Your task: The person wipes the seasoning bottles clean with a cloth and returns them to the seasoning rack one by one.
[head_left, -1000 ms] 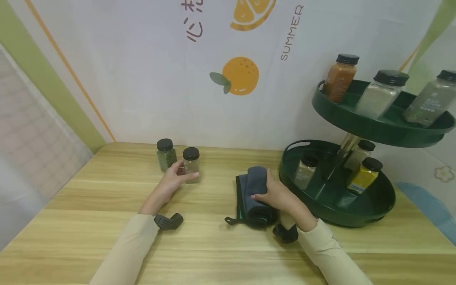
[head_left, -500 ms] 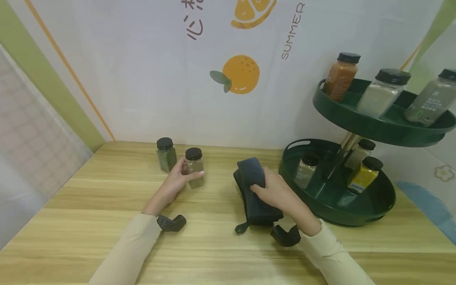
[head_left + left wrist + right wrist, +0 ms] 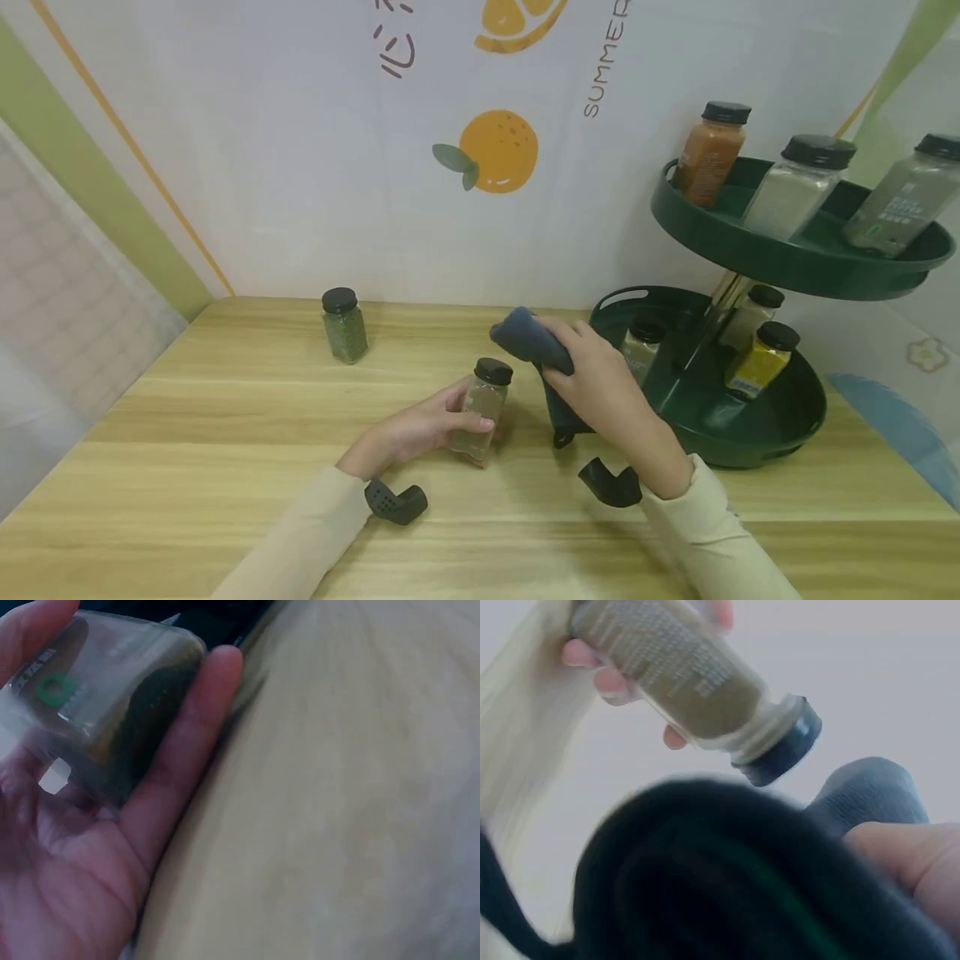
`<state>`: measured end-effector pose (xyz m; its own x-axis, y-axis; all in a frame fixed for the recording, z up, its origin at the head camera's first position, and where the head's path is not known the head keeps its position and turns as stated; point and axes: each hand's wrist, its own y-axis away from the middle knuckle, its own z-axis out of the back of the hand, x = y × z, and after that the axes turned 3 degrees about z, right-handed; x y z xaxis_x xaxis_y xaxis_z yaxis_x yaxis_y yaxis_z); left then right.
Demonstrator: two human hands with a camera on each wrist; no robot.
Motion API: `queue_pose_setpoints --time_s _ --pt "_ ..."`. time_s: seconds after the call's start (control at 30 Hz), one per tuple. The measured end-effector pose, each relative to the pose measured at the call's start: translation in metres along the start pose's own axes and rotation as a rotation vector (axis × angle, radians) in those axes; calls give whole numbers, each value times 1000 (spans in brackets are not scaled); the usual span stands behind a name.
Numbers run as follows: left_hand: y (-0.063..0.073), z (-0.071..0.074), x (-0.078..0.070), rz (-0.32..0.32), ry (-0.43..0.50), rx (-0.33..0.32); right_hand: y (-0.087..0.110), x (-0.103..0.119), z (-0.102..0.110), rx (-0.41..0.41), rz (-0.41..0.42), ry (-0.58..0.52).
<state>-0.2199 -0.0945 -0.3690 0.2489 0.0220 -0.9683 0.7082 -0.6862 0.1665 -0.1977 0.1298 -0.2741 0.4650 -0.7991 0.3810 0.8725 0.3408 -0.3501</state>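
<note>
My left hand (image 3: 427, 429) grips a square spice jar (image 3: 483, 404) with a black lid and grey-brown contents, slightly tilted in front of me. In the left wrist view, fingers curl round the clear jar (image 3: 112, 682), which carries a green mark. My right hand (image 3: 600, 375) holds a folded dark blue-grey cloth (image 3: 532, 340) just right of the jar, raised above the table. From the right wrist, the rolled cloth (image 3: 705, 825) fills the lower part, with the jar's black lid (image 3: 780, 746) close beyond it. A jar of green herbs (image 3: 345, 327) stands at the back left.
A two-tier dark green rack stands at the right. Its upper tray (image 3: 780, 258) bears an orange jar (image 3: 711, 158) and two greyish ones; its lower tray (image 3: 757, 446) holds a yellow jar (image 3: 761, 362) and two others. A printed white curtain (image 3: 337, 183) hangs behind the wooden table (image 3: 225, 433).
My left hand has carried the jar from beside the herb jar rightward and nearer to me. My right hand has lifted the cloth off the table and turned it toward the jar.
</note>
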Motion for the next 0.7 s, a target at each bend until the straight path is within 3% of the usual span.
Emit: queue_pose_setpoints --time_s 0.1,0.23,0.5,0.7 --pt "-1 -1 0 6 -29 25 2 3 -6 -25 113 131" --pt "1 -1 0 2 -46 33 4 7 -17 -62 217 207" --pt "4 -4 1 -43 -137 26 7 14 -23 -47 194 155" --pt "3 -4 2 -65 -169 22 7 10 -23 -30 204 204"
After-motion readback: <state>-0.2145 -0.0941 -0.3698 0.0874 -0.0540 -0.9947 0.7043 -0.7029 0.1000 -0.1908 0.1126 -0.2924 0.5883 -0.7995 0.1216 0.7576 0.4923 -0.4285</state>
